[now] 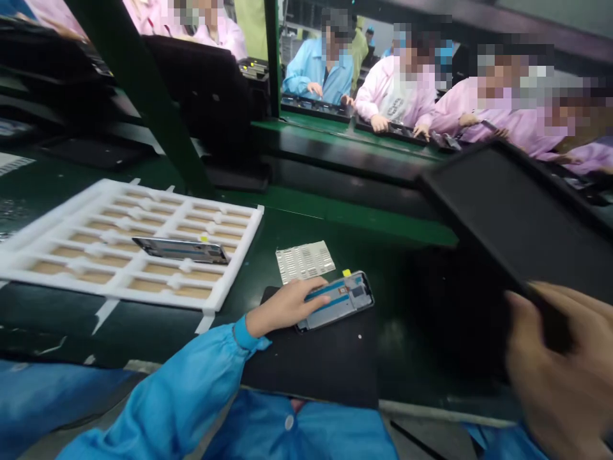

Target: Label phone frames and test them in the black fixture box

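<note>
A phone housing [342, 303], grey inside with blue strips and a yellow tab, lies on a black mat [330, 370] in front of me. My left hand [297, 303] is closed on the near-left end of it, thumb and fingers over its edges. On the right, my right hand [560, 358], blurred by motion, grips the edge of a raised, tilted black tray [531, 217]. Just beyond the phone housing lies a sheet of small silvery labels [305, 260]. Another phone housing [182, 250] with a yellow tab stands tilted in the white foam rack [239, 255] to the left.
Strips of tape hold the rack to the dark green bench [268, 217]. A green slanted post [138, 89] rises behind the rack, near black trays [201, 96]. Across the bench, several people in blue and pink coats work at another line.
</note>
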The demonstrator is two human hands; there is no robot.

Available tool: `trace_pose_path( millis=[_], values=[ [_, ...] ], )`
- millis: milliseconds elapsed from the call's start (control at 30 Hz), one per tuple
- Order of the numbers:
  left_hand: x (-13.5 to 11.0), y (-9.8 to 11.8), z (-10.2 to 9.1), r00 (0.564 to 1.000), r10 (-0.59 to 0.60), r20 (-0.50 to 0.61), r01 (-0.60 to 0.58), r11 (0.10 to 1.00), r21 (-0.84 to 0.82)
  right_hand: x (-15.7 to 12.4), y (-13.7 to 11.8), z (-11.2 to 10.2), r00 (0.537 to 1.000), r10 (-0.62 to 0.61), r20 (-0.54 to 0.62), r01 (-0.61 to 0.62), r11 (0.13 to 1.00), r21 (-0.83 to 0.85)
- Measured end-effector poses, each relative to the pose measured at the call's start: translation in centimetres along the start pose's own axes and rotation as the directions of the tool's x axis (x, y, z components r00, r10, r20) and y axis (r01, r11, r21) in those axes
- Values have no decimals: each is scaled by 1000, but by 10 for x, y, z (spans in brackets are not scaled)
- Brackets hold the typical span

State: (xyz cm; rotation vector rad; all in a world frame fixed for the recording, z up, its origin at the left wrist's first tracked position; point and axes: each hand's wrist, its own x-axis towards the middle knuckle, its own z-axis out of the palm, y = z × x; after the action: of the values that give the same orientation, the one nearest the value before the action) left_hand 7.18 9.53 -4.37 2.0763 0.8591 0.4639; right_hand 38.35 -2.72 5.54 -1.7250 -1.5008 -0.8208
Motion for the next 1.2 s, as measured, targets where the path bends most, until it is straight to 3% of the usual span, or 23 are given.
trace_pose_path(
  millis=[67,167,233,300,367,433,533,633,733,900,967,1100,1200],
  values=[
    [1,-3,0,999,28,41,-31,995,90,17,-33,58,994,-101,51,90,978,186],
    [-1,-5,0,995,95,4,-94,974,207,36,-72,165,967,-145,209,29,879,477],
    [-4,-7,-1,990,138,-17,-130,965,229,43,-93,232,942,-194,274,21,849,529],
    [-7,-10,-2,988,155,-18,-147,964,220,46,-110,282,926,-214,312,4,831,556],
    [-9,-15,-1,989,144,-22,-136,966,218,45,-122,308,914,-224,339,-14,816,578],
    [-11,-20,2,993,120,-15,-113,966,230,41,-128,312,897,-251,364,-21,799,601],
    [-13,-26,8,995,95,5,-93,965,245,29,-129,291,840,-349,416,-4,761,648],
    [-12,-27,10,997,79,9,-79,966,245,15,-129,268,724,-490,485,9,710,704],
    [-10,-25,8,997,70,32,-76,965,252,10,-136,271,626,-559,545,-16,689,725],
    [-10,-22,3,995,66,70,-81,967,240,29,-154,320,598,-468,651,-118,752,649],
    [-11,-22,2,995,65,72,-81,968,240,39,-163,326,581,-461,671,-129,762,634],
    [-12,-25,5,996,76,46,-84,973,217,42,-167,297,555,-521,648,-92,736,671],
    [-12,-28,7,996,89,33,-93,974,204,33,-147,262,512,-567,645,-72,721,690]
  ],
)
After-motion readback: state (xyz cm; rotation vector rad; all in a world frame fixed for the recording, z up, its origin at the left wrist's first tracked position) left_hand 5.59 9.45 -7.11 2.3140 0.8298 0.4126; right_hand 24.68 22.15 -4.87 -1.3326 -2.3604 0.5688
